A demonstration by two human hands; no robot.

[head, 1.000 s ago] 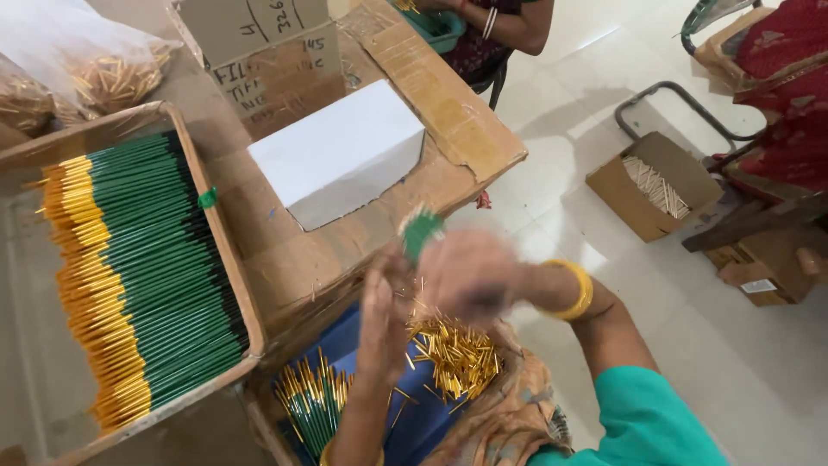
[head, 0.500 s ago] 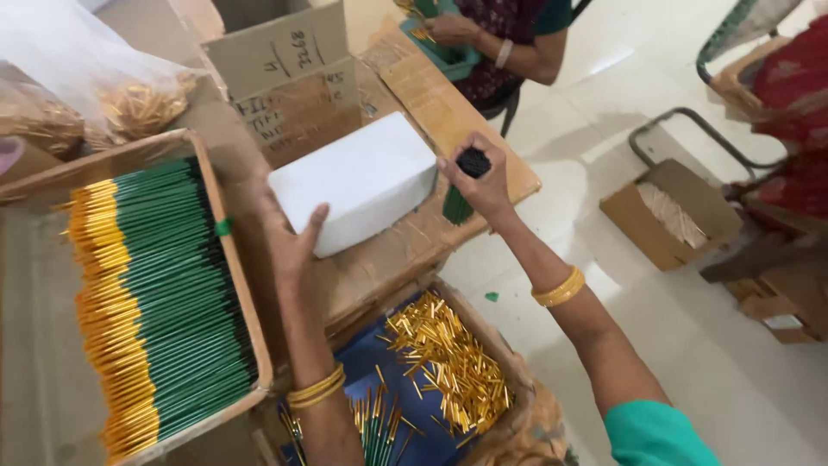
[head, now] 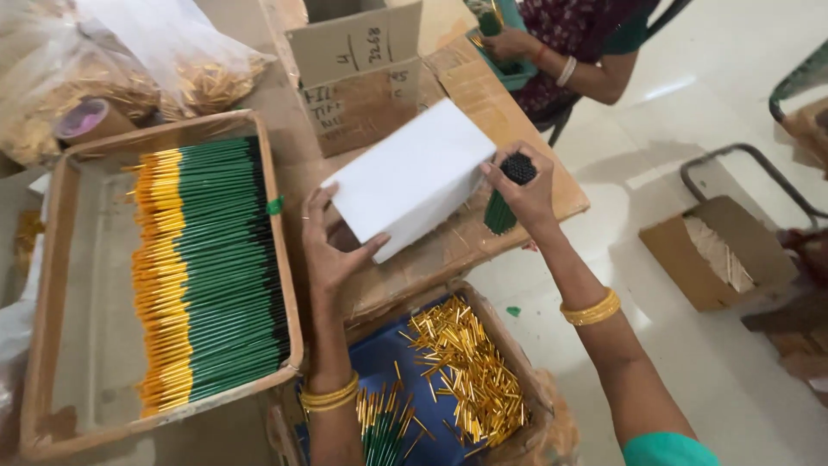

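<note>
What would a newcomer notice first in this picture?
Probably the white box at the centre, touched by the left hand, while the right hand grips a bundle of green sticks beside it. Next, the tray of green and gold sticks on the left.

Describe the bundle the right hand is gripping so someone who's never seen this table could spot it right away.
Start at the cardboard-covered table and find the plain white box lying on it, steadied by the left hand. Just off the box's right end, the right hand grips a bundle of dark green sticks standing on end. Unlike the gold-capped green sticks lying flat in the tray, these stand upright, uncapped.
</note>
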